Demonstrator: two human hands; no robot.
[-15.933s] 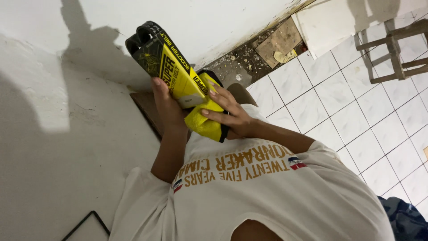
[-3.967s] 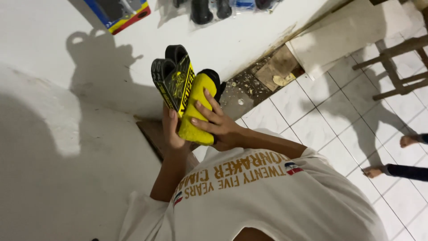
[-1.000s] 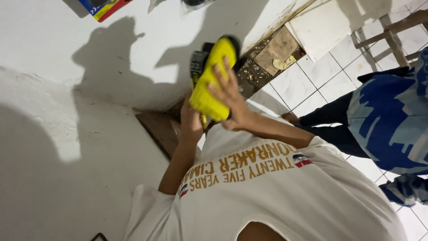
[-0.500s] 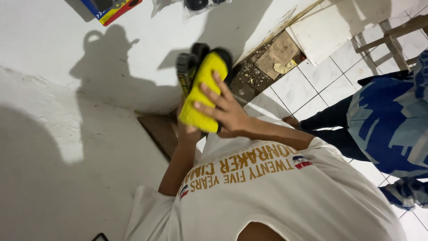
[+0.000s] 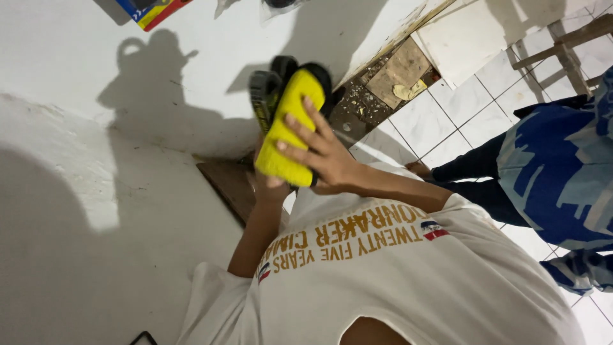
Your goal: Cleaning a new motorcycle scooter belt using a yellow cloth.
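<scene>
Closest to the camera is the person's white T-shirt (image 5: 408,281) with gold lettering across the chest, filling the bottom of the view. Both bare forearms rise from it toward the middle of the frame. The right hand (image 5: 322,156) lies over the front of a yellow and black tool (image 5: 290,121), its fingers (image 5: 300,131) spread and pressed flat on the yellow casing, so it is gripping the tool from that side. The left hand (image 5: 268,185) comes up underneath and is mostly hidden behind the yellow body; it seems to be closed around the lower end of the tool, though the fingers cannot be seen clearly. The tool is held upright in the air in front of the chest, with its black parts pointing away toward the wall. Just behind the hands, a dark brown wooden board (image 5: 227,185) sits at the foot of the white wall (image 5: 96,128), which carries the shadows of the head and the tool. To the right, another person in blue patterned clothes and dark trousers (image 5: 549,172) stands on the white tiled floor (image 5: 434,121), well apart from the hands. Farther off, rubble and a scrap of cardboard (image 5: 399,70) lie in a gap where floor meets wall. A wooden stool (image 5: 568,45) stands near the top right corner, and a colourful box (image 5: 153,9) shows at the top left edge.
</scene>
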